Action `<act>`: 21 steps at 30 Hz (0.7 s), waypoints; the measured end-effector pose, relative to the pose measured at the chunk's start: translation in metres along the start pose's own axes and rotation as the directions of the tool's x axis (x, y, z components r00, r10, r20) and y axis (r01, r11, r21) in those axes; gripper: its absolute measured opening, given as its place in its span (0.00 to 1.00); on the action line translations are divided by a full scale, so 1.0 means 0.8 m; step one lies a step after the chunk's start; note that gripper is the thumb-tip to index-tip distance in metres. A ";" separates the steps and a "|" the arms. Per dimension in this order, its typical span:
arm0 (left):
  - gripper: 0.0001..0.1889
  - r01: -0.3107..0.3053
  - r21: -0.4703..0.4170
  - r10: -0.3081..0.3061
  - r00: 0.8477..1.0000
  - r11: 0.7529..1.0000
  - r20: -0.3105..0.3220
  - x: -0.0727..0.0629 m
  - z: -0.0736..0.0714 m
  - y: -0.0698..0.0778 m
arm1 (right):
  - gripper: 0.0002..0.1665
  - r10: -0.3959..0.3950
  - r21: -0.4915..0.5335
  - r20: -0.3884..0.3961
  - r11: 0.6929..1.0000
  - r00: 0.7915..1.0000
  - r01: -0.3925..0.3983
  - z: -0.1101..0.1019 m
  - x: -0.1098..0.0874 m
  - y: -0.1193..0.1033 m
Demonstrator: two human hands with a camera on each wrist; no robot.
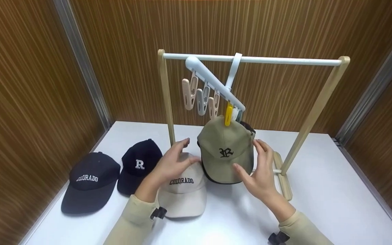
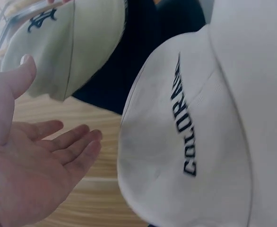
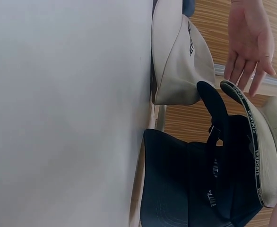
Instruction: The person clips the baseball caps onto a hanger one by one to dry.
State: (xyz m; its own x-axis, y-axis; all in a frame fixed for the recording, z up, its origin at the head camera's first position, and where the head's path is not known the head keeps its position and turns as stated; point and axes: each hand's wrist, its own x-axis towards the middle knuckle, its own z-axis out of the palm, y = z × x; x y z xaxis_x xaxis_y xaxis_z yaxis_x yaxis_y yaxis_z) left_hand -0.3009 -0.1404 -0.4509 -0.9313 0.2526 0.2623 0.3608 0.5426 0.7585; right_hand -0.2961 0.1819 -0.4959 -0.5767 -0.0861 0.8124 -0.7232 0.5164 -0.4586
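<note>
Khaki cap (image 1: 213,136) hung clipped amid a crowded rack

From my station I saw it below the white hanger (image 1: 213,80), its crown under a yellow clip (image 1: 228,115). The right hand (image 1: 262,177) was spread wide at its right side, thumb in front; whether it touched, I couldn't tell. The left hand (image 1: 168,161), also wide and holding nothing, stood at the other side, in front of a cream cap (image 1: 182,202), covering part of it. Left of that, on the surface (image 1: 328,197), lay a navy cap (image 1: 131,177) marked R and a charcoal cap (image 1: 88,197). Pale clips (image 1: 201,102) dangled from the hanger's near end, and the wooden rack (image 1: 310,115) framed everything.

A dark cap (image 3: 167,179) hung just behind the khaki one, showing in my head view only as edges. More clips behind the yellow one were mostly hidden. My left wrist view cut off the khaki cap at the top; my right wrist view caught only slivers of the right hand.
</note>
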 end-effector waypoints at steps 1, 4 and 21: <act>0.44 -0.003 -0.007 0.003 1.000 1.000 0.002 0.001 -0.004 -0.001 | 0.55 -0.003 -0.002 -0.005 1.000 1.000 0.003 0.000 0.000 0.000; 0.43 -0.004 -0.039 0.004 1.000 0.999 0.002 0.001 -0.015 -0.006 | 0.53 -0.010 -0.004 -0.015 1.000 1.000 0.010 0.001 -0.001 -0.001; 0.34 0.072 -0.024 -0.071 0.996 0.997 0.053 -0.007 -0.059 -0.036 | 0.45 -0.031 0.071 0.027 0.997 0.999 0.029 0.009 -0.016 -0.015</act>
State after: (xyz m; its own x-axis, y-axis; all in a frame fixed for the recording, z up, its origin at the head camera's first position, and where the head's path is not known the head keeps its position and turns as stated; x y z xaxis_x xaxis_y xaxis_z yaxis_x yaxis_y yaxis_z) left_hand -0.3082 -0.1957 -0.4459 -0.9506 0.2556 0.1761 0.2915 0.5404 0.7893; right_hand -0.2828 0.1704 -0.5038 -0.5642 -0.1249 0.8161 -0.7647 0.4519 -0.4595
